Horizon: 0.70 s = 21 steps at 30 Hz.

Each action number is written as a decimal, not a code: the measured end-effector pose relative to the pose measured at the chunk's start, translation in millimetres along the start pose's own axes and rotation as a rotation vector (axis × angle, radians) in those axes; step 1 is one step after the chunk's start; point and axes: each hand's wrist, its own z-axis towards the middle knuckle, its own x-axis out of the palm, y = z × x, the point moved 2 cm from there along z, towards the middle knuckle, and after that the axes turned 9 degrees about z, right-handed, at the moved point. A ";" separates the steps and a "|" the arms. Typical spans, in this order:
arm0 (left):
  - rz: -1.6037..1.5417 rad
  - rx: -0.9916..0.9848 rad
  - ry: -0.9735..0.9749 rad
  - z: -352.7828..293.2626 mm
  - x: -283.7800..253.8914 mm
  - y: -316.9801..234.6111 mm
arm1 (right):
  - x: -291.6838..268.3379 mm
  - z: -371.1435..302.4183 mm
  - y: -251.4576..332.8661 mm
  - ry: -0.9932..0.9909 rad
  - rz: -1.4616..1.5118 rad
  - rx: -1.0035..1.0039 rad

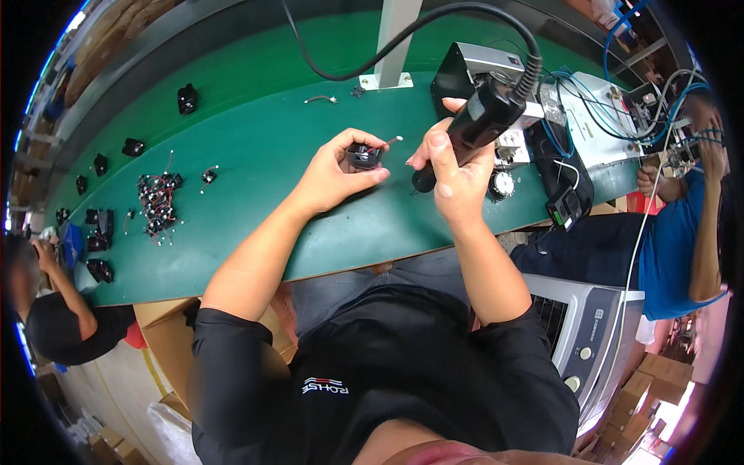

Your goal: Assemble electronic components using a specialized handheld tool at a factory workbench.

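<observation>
Between the thumb and fingers of my left hand [335,172] is a small black plastic housing [363,156], a thin wire with a white connector sticking out of it. My right hand [457,172] wraps around a black electric screwdriver [482,120], its tip end pointing down toward the green bench [325,248]. A thick black cord leaves the tool's upper end. The tip is apart from the housing, just to its right. To the left lies a pile of small parts with red and black wires [159,201].
Several black housings stand along the bench's left side, one [187,99] farther back. A loose wire lead [321,99] lies near the metal post [395,46]. At the right is a metal-cased machine [484,66] with cables. Co-workers sit at both sides; a grey air cooler [593,341] stands at right.
</observation>
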 end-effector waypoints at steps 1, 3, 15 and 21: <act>-0.023 -0.040 -0.015 0.3 0.0 0.5 | -4.1 -1.7 -0.5 -0.017 0.051 0.016; -0.145 -0.110 -0.020 0.2 0.6 3.9 | -9.5 -3.5 -1.8 -0.025 0.100 0.002; 0.150 -0.014 0.136 -4.8 1.7 7.5 | -17.6 -9.1 -1.4 -0.059 0.141 -0.064; 0.080 0.022 0.006 -2.3 2.8 4.3 | -20.8 -7.9 -1.1 -0.099 0.150 -0.075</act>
